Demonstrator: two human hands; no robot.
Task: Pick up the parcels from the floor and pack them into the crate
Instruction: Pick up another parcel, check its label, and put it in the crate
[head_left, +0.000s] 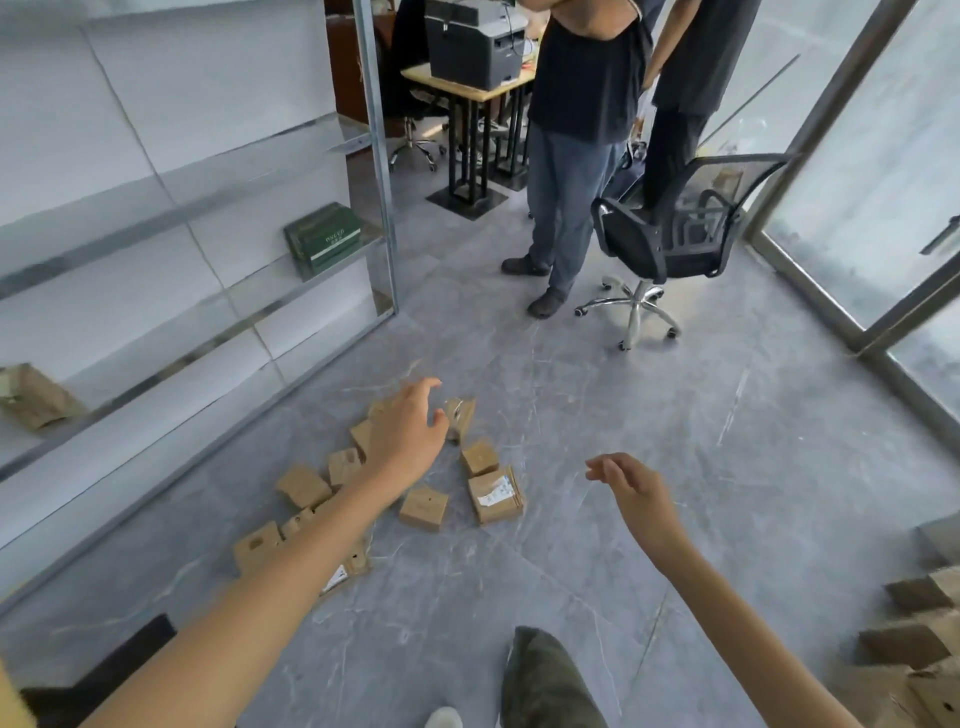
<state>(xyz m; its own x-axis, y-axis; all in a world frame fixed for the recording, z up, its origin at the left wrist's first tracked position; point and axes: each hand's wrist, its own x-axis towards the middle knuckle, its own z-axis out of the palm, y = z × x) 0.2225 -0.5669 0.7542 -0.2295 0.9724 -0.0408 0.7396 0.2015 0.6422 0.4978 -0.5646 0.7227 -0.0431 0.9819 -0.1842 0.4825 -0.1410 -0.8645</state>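
We see both arms stretched out over a grey floor (649, 415). The left hand (410, 431) hovers above a scatter of small cardboard parcels (423, 508), its fingers (423, 387) spread apart and holding nothing. The right hand (636, 491) hangs at about three o'clock from the pile, well apart from it, its fingers (602, 467) loosely curled, parted and empty.

The parcels lie on the floor in a loose cluster under and around the left forearm. One parcel bearing a white label (496, 493) sits at the cluster's three o'clock edge; another, tipped on its side (460, 418), lies just beside the left thumb at twelve o'clock. More boxes trail toward seven o'clock, partly hidden by the arm.

At the frame's four o'clock edge we see brown cardboard flaps (919, 639); we cannot tell whether these belong to the crate.

At twelve o'clock from the pile two people (576, 156) stand beside a black office chair (670, 234). Behind them a printer (475, 44) rests on a tabletop (467, 88). At ten o'clock a green box (324, 239) sits on a glass shelf (182, 208).
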